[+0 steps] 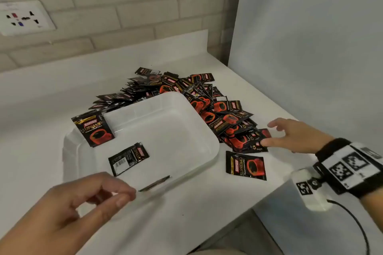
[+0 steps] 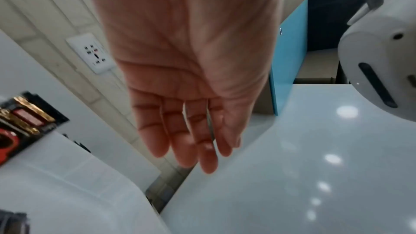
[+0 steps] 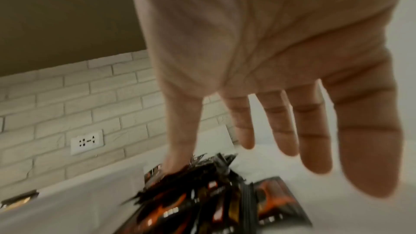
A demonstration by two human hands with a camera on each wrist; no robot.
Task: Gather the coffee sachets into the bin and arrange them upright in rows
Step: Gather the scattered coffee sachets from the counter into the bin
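**Sachets heaped beside a nearly bare bin on the white bench**

A white plastic bin is seen standing on the white bench, near its front edge. Three coffee sachets are found inside it: one is propped face-up against the far left corner, a second is shown leaning back-side out with its barcode visible, and a third is seen edge-on along the near wall. None is arranged in a row.

The main heap of sachets is piled on the bench against the bin's far and right sides, spread towards the bench's right edge. A single sachet is laid flat and face-up by itself, just beside the bin's right wall and nearer the front edge.

The right hand is held over the near right fringe of the heap, its fingers spread and straight; the thumb is seen touching the sachets in the right wrist view, and nothing is grasped. A black band with printed markers is worn on that wrist.

The left hand is held above the bin's near left corner, fingers loosely curled, thumb and forefinger close together; nothing is gripped between them.

A wall socket is set in the pale brick wall behind the bench's rear edge.
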